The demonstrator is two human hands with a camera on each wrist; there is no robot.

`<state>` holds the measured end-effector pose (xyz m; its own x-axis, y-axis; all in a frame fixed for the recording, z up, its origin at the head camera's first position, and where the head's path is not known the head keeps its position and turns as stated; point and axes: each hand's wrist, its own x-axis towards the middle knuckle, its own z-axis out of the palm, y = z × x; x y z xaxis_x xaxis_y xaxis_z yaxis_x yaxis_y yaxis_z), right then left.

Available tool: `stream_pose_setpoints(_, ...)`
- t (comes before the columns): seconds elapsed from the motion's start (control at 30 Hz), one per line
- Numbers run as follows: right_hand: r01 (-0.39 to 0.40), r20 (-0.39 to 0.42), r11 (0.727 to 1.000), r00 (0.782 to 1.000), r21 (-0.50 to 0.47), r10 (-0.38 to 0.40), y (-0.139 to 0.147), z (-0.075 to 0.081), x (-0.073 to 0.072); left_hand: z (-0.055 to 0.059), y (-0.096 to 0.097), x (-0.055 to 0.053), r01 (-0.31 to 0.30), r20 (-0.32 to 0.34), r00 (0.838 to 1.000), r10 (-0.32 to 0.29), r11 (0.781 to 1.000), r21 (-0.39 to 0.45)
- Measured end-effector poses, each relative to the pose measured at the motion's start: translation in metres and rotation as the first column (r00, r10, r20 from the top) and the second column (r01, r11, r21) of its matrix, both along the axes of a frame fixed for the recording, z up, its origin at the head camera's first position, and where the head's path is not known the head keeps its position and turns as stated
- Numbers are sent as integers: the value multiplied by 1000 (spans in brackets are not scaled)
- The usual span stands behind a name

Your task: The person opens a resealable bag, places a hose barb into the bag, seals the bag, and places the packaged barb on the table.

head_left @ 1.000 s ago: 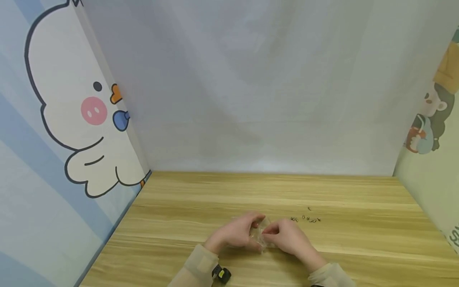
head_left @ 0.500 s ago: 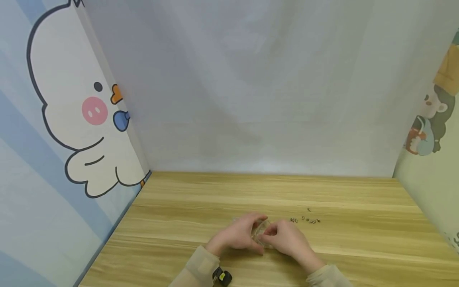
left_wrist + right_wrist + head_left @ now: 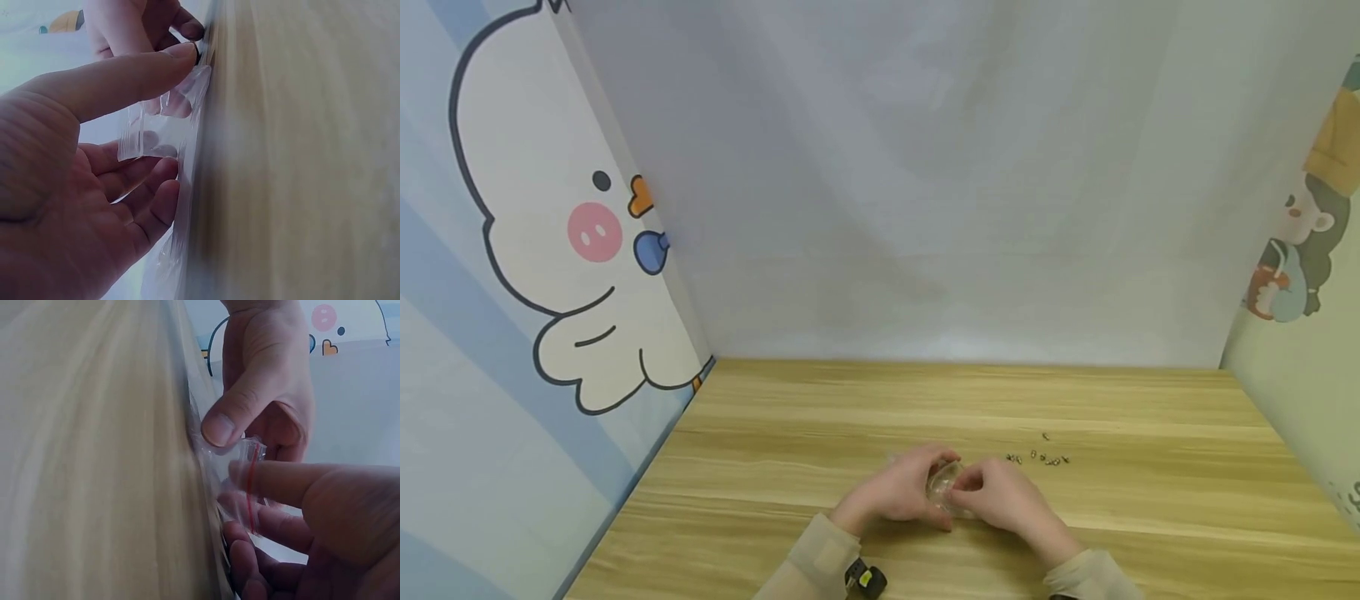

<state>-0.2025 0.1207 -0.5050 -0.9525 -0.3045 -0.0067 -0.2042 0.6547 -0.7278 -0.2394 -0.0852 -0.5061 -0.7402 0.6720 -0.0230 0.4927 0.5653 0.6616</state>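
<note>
A small clear zip-lock bag [image 3: 943,482] with a red seal line stands low over the wooden table between both hands, its mouth spread round. My left hand [image 3: 901,483] grips it from the left, thumb on one side and curled fingers on the other. From the right, the right hand [image 3: 1000,495] brings thumb and index fingertips together at the bag's mouth. In the right wrist view, the thumb and fingers of the right hand [image 3: 281,481] show through the plastic past the red line. I cannot tell what lies between these fingertips.
Several tiny metallic pieces [image 3: 1049,460] lie scattered on the wooden table [image 3: 790,408] beyond the right hand. A black device with a yellow mark [image 3: 870,579] sits at the left wrist. A pale curtain [image 3: 925,208] closes off the back, with cartoon-printed panels at both sides.
The bag's mouth has gone from crumpled to a rounder, wider opening. Both hands stay almost in place, with small shifts of the fingers. The metallic pieces keep their places.
</note>
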Motion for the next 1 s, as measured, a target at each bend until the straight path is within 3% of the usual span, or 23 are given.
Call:
stream_pose_setpoints(0.2, -107, -55, 994, 993, -9, 106, 5, -1, -2, 1, 0, 1, -10, 2, 1000, 10, 1000, -8)
stream_pose_setpoints(0.33, -133, -56, 991, 990, -21, 132, 6, -1, -2, 2, 0, 1, -7, 16, 1000, 7, 1000, 4)
stream_pose_setpoints(0.47, -114, -48, 993, 992, -12, 114, 6, 0, -1, 3, -1, 1, -9, 27, 1000, 9, 1000, 16)
stream_pose_setpoints(0.7, -3, 28, 1000, 1000, 27, 2, 8, 6, 0, 4, 0, 0, -26, 21, 999, 26, 1000, 4)
stream_pose_setpoints(1.0, -6, 30, 1000, 1000, 5, 6, 9, 8, 1, 2, 0, 0, -28, 13, 1000, 28, 1000, -5)
